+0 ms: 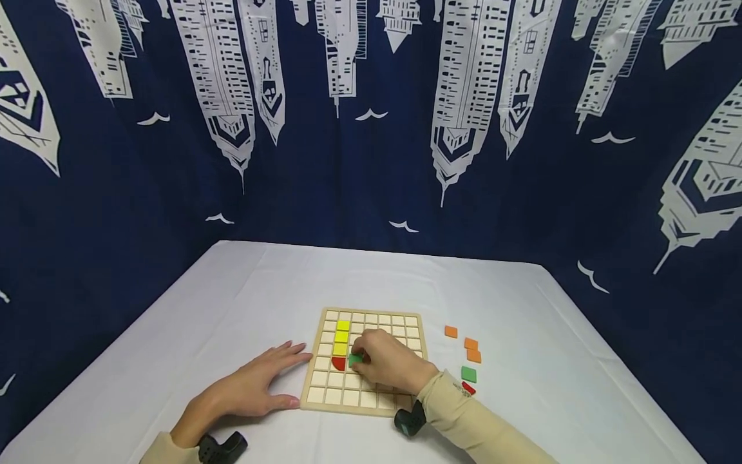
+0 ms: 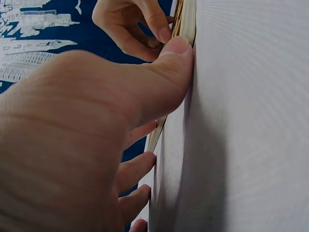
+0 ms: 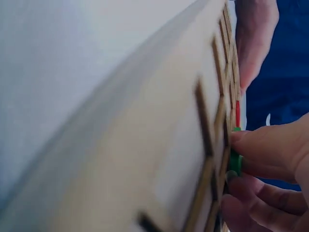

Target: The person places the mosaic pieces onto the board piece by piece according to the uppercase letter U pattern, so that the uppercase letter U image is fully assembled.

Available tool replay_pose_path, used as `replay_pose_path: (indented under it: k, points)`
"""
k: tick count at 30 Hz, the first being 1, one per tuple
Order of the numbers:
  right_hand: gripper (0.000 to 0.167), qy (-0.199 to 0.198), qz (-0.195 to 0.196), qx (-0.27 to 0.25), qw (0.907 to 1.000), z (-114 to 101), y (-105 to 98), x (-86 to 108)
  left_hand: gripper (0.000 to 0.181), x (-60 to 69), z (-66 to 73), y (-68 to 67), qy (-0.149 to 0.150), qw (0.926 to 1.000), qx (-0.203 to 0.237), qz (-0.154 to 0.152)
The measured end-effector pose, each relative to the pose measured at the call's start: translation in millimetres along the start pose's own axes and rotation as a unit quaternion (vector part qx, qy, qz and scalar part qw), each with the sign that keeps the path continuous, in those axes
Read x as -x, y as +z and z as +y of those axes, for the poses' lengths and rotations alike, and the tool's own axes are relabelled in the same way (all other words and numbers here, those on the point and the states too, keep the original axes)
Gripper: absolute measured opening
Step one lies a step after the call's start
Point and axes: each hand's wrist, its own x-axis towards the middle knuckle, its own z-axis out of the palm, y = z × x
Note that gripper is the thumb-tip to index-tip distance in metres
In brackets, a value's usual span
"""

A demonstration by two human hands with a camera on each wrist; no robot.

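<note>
A wooden grid board (image 1: pixel 324 407) lies on the white table. In one of its columns sit several yellow square tiles (image 1: pixel 341 337), with a red rounded tile (image 1: pixel 339 364) just below them. My right hand (image 1: pixel 390 361) reaches over the board and pinches a green square tile (image 1: pixel 355 360) beside the red one. The right wrist view shows the green tile (image 3: pixel 235 162) between thumb and fingertips, against the grid. My left hand (image 1: pixel 261 381) touches the board's left edge with spread fingers; in the left wrist view its thumb (image 2: pixel 176 53) rests against the board's edge.
Right of the board lie orange square tiles (image 1: pixel 451 331), another green tile (image 1: pixel 469 374) and a red tile (image 1: pixel 468 388) partly by the right sleeve. White cloth (image 1: pixel 261 283) covers the table. A dark blue curtain (image 1: pixel 348 174) with white building prints hangs behind it.
</note>
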Motion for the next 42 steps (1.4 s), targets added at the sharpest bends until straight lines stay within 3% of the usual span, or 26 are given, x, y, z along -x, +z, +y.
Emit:
replay_pose_path:
  k: [9,20,28,33,38,42]
  points:
    - [0.006,0.013,-0.022,-0.023,0.9994,-3,4,-1.7,0.080,11.5,-1.1,5.2,-0.009,0.9999,0.007,0.004]
    - [0.014,0.020,-0.030,-0.042,0.9985,-1,5,0.7,0.079,11.4,0.5,3.5,0.000,1.0000,0.003,0.000]
    - [0.016,0.025,-0.020,0.000,0.9995,-3,8,5.3,0.080,11.6,-0.1,3.8,0.000,1.0000,0.002,-0.005]
    - [0.015,0.041,-0.020,-0.017,0.9988,-4,10,0.9,0.080,12.7,-2.2,4.7,-0.009,0.9999,-0.002,-0.004]
    - [0.015,0.049,-0.024,-0.016,0.9984,-2,3,0.9,0.078,9.0,0.0,1.7,0.017,0.9997,-0.017,0.006]
    - [0.021,0.046,-0.034,-0.008,0.9983,2,-15,4.2,0.079,5.3,3.8,-2.4,0.014,0.9996,-0.025,0.003]
